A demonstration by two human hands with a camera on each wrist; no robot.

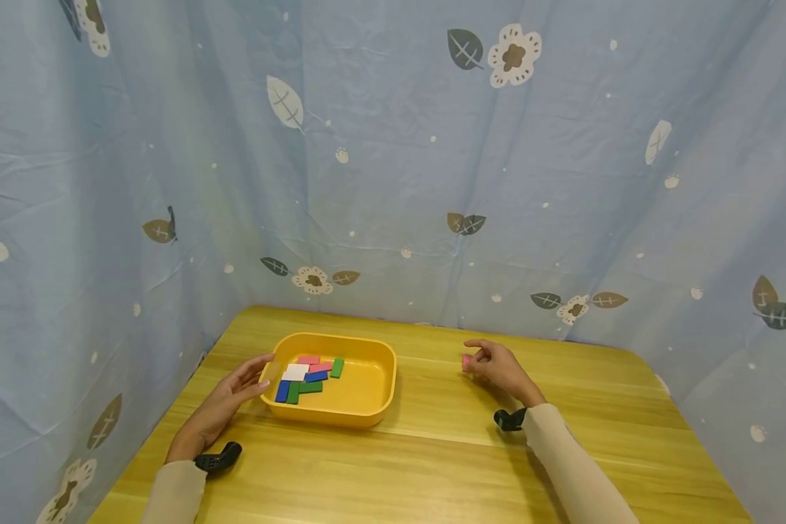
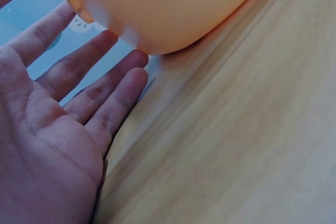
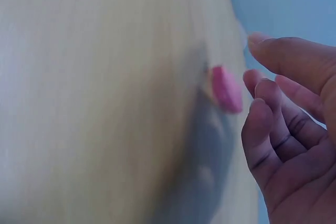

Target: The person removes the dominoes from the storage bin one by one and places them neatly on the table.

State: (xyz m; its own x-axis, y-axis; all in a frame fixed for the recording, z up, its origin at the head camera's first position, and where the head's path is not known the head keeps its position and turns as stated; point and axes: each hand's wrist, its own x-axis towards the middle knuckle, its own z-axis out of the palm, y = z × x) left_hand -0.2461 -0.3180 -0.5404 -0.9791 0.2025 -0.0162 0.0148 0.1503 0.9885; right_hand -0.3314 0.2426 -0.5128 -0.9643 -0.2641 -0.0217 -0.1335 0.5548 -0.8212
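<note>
At its left end, my left hand [image 1: 225, 397] touches a yellow plastic tub [image 1: 367, 420]. In the left wrist view the fingers [image 2: 79, 69] reach nearly straight to the tub's outer wall [image 2: 173, 9]. Inside the tub lie flat blocks: pink [image 1: 321, 367], white [image 1: 295, 372], blue [image 1: 282, 391] and green [image 1: 311, 387]. Off to the right of the tub, my right hand [image 1: 501, 371] is beside a pink block [image 3: 227, 90]. A gap shows between that blurred block and the parted thumb and fingers [image 3: 257, 121]; whether it touches the table is unclear.
The wooden table [image 1: 432, 466] carries the tub at its left middle. Behind it and on both sides hangs a blue patterned curtain [image 1: 393, 182]. Black devices sit at the left wrist [image 1: 219, 458] and the right wrist [image 1: 509, 420].
</note>
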